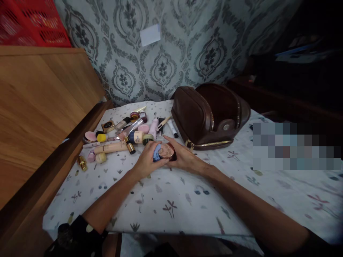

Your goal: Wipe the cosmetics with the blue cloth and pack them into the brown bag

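My right hand (182, 157) is wrapped round a round, bronze-rimmed makeup compact (167, 151) with a patterned top. From the other side, my left hand (148, 159) presses a crumpled blue cloth (157, 152) against its edge. Both hands are close together over the table. Just beyond them lies a spread of cosmetics: a beige tube (111, 146), a small gold-and-black bottle (130, 145), a dark green-lidded jar (148, 138) and a bottle with a navy band (136, 137). A brown leather toiletry bag (191, 114) stands unzipped to the right of the pile.
The table has a white printed cloth (160, 200). A gold lipstick (82, 163) lies at the pile's left end. Wooden furniture (45, 96) with a red plastic basket (32, 25) on it borders the left. Patterned wallpaper (118, 46) rises behind. A patch at right is blurred.
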The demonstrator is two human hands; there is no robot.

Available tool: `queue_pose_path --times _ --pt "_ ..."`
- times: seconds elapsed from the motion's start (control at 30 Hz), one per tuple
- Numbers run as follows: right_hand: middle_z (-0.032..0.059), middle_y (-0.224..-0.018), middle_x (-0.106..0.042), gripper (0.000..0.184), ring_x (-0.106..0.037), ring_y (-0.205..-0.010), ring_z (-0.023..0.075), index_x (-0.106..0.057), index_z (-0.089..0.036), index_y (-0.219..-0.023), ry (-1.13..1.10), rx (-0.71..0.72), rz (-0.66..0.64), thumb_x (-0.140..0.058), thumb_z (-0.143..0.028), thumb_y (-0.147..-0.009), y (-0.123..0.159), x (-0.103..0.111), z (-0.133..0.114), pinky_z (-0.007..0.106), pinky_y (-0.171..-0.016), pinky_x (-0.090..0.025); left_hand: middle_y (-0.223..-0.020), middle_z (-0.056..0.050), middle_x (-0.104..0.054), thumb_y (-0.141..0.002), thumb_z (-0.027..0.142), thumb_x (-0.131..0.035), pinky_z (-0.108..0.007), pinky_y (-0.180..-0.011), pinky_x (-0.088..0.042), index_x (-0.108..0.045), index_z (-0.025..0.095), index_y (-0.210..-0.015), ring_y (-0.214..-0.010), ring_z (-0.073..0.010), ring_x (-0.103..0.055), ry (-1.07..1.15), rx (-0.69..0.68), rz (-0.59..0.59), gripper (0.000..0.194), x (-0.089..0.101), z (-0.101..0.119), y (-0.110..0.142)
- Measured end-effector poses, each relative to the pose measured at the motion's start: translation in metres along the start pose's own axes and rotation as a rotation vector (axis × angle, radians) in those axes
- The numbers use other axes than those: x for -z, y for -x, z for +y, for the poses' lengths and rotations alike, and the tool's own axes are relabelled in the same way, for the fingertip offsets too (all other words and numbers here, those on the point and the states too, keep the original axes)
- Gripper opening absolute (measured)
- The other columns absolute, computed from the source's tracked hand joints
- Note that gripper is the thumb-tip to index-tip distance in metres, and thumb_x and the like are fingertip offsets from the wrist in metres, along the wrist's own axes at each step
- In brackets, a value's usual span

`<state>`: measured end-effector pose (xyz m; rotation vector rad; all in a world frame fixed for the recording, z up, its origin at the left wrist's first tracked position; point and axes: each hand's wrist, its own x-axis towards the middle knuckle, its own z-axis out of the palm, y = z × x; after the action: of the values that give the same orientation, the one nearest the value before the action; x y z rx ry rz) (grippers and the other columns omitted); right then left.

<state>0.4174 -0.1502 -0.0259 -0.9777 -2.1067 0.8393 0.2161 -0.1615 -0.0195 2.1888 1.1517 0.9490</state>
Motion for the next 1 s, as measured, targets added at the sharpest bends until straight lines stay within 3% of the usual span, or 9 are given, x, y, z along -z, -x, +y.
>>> queue_pose_path --times 0.17,0.33,0.43,0.53,0.63,0.7,0.87,1.0 --pt "0.0113 -0.12 -0.065 0.098 -0.066 -0.102 0.0276 -0.028 -0.021 -0.152 0.049 -0.064 0.015 -0.079 -0.032 -0.07 0.0 -0.001 0.002 0.041 -0.088 -0.054 -0.115 -0.009 -0.053 -0.085 0.044 -0.069 -0.042 -0.103 -0.044 -0.056 0.022 -0.132 -0.114 -0.028 -0.053 -0.073 -0.003 0.004 0.054 0.003 0.001 0.001" --pt "0.0104 -0.11 -0.067 0.079 -0.065 -0.1 0.0283 -0.048 -0.016 -0.132 0.058 -0.172 0.022 -0.084 -0.033 -0.064 -0.001 0.0 -0.007 0.041 -0.087 -0.052 -0.107 -0.009 -0.054 -0.1 0.033 -0.038 -0.037 -0.102 -0.044 -0.06 0.018 -0.129 -0.107 -0.0225 -0.056 -0.063 -0.023 0.033 0.039 0.007 0.001 -0.001" --pt "0.0065 -0.101 -0.067 0.059 -0.066 -0.092 0.0254 -0.055 -0.018 -0.116 0.009 -0.158 0.021 -0.083 -0.031 -0.065 -0.001 0.001 -0.011 0.038 -0.082 -0.052 -0.11 -0.01 -0.059 -0.098 0.028 -0.041 -0.036 -0.1 -0.045 -0.06 0.018 -0.127 -0.107 -0.0225 -0.057 -0.069 -0.033 0.085 0.036 0.009 0.001 -0.002" --pt "0.0045 -0.101 -0.067 0.051 -0.065 -0.09 0.0231 -0.057 -0.019 -0.113 -0.069 -0.09 0.007 -0.081 -0.029 -0.069 -0.001 0.003 -0.013 0.035 -0.08 -0.053 -0.107 -0.007 -0.065 -0.094 0.028 -0.05 -0.033 -0.092 -0.047 -0.06 0.02 -0.116 -0.099 -0.0209 -0.061 -0.042 0.033 0.15 0.025 0.013 0.002 -0.003" --pt "0.0055 -0.108 -0.067 0.059 -0.065 -0.096 0.0231 -0.053 -0.02 -0.124 -0.092 -0.03 -0.022 -0.077 -0.025 -0.071 0.001 0.002 -0.013 0.035 -0.083 -0.054 -0.095 -0.004 -0.067 -0.092 0.03 -0.054 -0.03 -0.078 -0.048 -0.06 0.021 -0.103 -0.084 -0.0182 -0.061 -0.015 0.118 0.158 0.016 0.019 0.005 -0.005" --pt "0.0061 -0.109 -0.067 0.071 -0.066 -0.095 0.0231 -0.045 -0.021 -0.137 -0.061 -0.012 -0.033 -0.074 -0.021 -0.072 0.002 0.001 -0.014 0.036 -0.084 -0.054 -0.095 -0.003 -0.068 -0.091 0.031 -0.054 -0.029 -0.079 -0.048 -0.061 0.02 -0.1 -0.085 -0.0183 -0.062 -0.005 0.119 0.14 0.016 0.023 0.008 -0.008" --pt "0.0098 -0.114 -0.067 0.102 -0.067 -0.095 0.0246 -0.012 -0.02 -0.157 -0.02 0.029 0.016 -0.072 -0.023 -0.074 0.003 -0.003 -0.021 0.04 -0.086 -0.054 -0.094 -0.002 -0.069 -0.091 0.024 -0.051 -0.03 -0.085 -0.049 -0.062 0.019 -0.095 -0.089 -0.0183 -0.063 -0.021 0.054 0.083 0.013 0.03 0.019 -0.014" --pt "0.0147 -0.123 -0.065 0.107 -0.064 -0.109 0.0291 -0.009 -0.018 -0.158 0.019 0.057 0.049 -0.072 -0.023 -0.072 0.003 -0.007 -0.022 0.044 -0.094 -0.051 -0.09 -0.002 -0.068 -0.092 0.02 -0.049 -0.031 -0.081 -0.049 -0.061 0.02 -0.092 -0.086 -0.0187 -0.063 -0.135 -0.056 0.096 0.013 0.031 0.028 -0.016"
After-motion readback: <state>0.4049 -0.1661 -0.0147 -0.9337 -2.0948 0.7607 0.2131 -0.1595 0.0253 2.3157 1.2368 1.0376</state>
